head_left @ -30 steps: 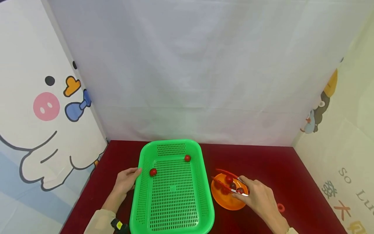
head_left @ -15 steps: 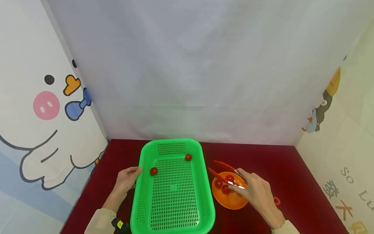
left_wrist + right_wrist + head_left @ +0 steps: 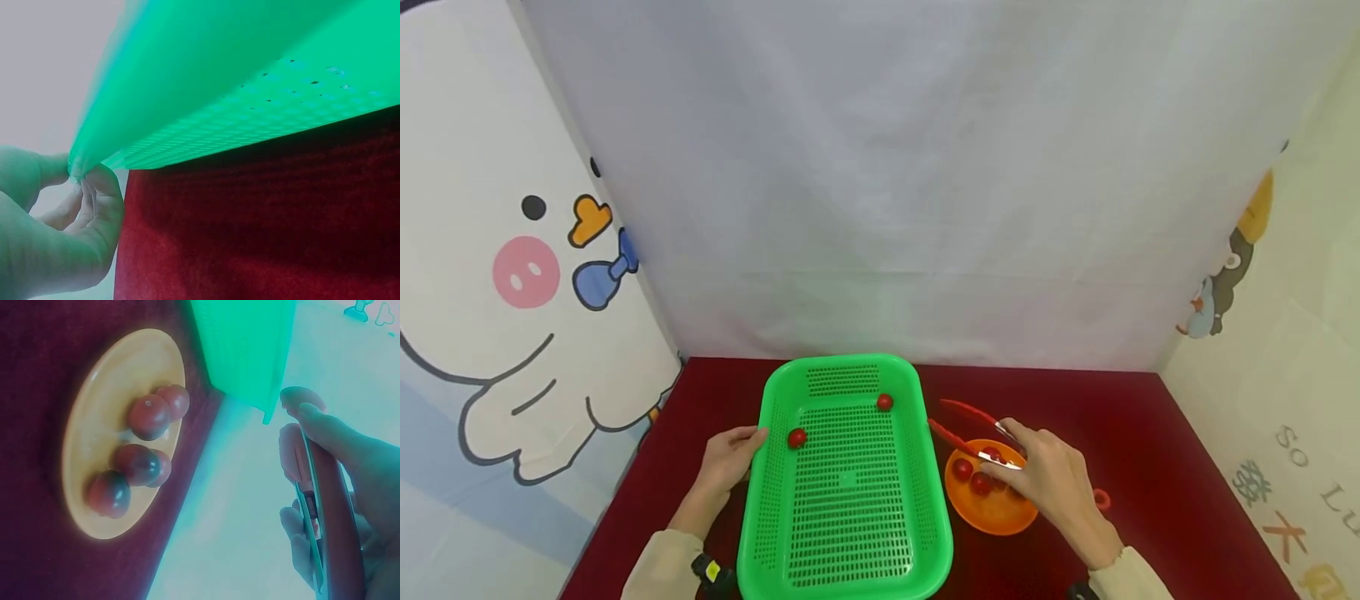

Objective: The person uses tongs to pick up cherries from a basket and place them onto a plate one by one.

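With 12 o'clock taken as the far side in the head view, a green perforated basket [image 3: 850,521] was set on the dark red table [image 3: 1120,433], and an orange plate [image 3: 992,517] was placed at its 3 o'clock. The basket's rim was held at about 9 o'clock by the left hand [image 3: 727,458], whose grip was clamped on the edge between thumb and bent fingers. Red-tipped tongs [image 3: 966,447] were held by the right hand [image 3: 1056,479] at the plate's 3 o'clock; that grip was closed on the tongs' arms, while their tips were spread apart and pointed toward 10 o'clock, near the basket's rim; whether the rim was touched could not be told. One tomato [image 3: 797,438] was seen at 10 o'clock from the basket's middle and a second tomato [image 3: 885,402] at 1 o'clock. Five more tomatoes [image 3: 150,417] were shown close together on the plate in the right wrist view. A small red ring [image 3: 1101,499] was seen at 4 o'clock, just beside the right hand. The table was backed at 12 o'clock by a pale cloth [image 3: 880,183] and flanked at 10 o'clock by a cartoon panel [image 3: 525,272]
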`<state>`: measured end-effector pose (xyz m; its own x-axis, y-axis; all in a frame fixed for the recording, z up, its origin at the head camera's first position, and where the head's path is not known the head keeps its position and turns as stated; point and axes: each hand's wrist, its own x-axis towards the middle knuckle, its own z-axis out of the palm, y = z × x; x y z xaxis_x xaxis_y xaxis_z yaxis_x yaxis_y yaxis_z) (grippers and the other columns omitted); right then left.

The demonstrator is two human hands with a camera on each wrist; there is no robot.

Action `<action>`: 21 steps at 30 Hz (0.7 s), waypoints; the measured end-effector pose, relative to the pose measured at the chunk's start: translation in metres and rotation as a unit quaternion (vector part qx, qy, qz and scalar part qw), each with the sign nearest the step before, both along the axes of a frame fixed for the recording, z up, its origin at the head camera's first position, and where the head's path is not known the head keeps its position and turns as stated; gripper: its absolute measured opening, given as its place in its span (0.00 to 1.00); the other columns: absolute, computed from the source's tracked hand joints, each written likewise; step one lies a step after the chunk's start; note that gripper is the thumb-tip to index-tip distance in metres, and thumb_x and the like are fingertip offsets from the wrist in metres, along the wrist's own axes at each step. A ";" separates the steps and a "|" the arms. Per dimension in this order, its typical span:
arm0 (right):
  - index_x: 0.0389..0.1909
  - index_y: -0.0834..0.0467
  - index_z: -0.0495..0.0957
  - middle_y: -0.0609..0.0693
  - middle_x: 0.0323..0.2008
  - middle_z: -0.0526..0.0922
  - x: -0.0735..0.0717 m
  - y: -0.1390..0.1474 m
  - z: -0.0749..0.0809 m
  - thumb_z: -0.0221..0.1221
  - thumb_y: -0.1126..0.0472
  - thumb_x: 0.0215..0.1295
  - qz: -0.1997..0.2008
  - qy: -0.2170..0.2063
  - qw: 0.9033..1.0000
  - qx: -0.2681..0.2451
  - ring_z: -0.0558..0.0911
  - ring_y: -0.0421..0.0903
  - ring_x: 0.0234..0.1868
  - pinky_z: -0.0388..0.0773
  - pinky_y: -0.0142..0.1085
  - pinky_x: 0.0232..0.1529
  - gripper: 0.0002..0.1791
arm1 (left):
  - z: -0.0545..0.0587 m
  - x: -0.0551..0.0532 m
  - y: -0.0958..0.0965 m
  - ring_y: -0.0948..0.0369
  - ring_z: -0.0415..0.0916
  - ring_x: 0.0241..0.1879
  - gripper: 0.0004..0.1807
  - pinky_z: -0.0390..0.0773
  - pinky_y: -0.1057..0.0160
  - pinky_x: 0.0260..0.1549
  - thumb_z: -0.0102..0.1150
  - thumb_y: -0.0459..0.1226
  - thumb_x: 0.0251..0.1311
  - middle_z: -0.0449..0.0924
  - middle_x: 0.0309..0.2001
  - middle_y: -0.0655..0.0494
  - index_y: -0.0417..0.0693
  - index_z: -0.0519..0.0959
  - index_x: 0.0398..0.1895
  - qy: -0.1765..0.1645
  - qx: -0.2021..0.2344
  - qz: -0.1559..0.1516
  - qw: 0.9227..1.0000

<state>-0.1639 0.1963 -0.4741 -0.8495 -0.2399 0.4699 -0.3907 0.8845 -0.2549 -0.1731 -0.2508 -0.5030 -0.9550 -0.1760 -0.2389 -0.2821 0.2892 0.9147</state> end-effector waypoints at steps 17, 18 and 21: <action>0.49 0.55 0.85 0.43 0.18 0.72 -0.018 -0.023 0.009 0.84 0.44 0.40 0.033 0.022 0.999 0.016 0.60 0.39 0.18 0.59 0.30 0.15 0.35 | 0.000 0.000 0.000 0.52 0.79 0.52 0.30 0.79 0.61 0.41 0.53 0.47 0.78 0.74 0.65 0.32 0.32 0.69 0.71 0.000 0.007 0.000 1.000; 0.49 0.55 0.85 0.44 0.19 0.73 -0.019 -0.024 0.010 0.84 0.43 0.40 0.033 0.018 0.999 0.018 0.60 0.39 0.18 0.59 0.30 0.15 0.35 | 0.000 0.000 0.000 0.51 0.78 0.53 0.30 0.79 0.61 0.41 0.53 0.47 0.78 0.74 0.65 0.33 0.32 0.69 0.71 -0.001 0.008 -0.001 1.000; 0.50 0.54 0.85 0.44 0.21 0.76 -0.022 -0.027 0.012 0.83 0.42 0.41 0.034 0.009 0.999 0.021 0.62 0.39 0.19 0.61 0.30 0.16 0.35 | -0.001 0.000 0.001 0.49 0.77 0.55 0.31 0.79 0.61 0.41 0.53 0.47 0.78 0.74 0.65 0.33 0.32 0.69 0.71 -0.003 0.007 -0.004 1.000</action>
<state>-0.1854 0.1690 -0.4625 -0.8221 -0.3172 0.4729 -0.4547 0.8656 -0.2098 -0.1728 -0.2499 -0.5038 -0.9551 -0.1649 -0.2462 -0.2846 0.2781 0.9174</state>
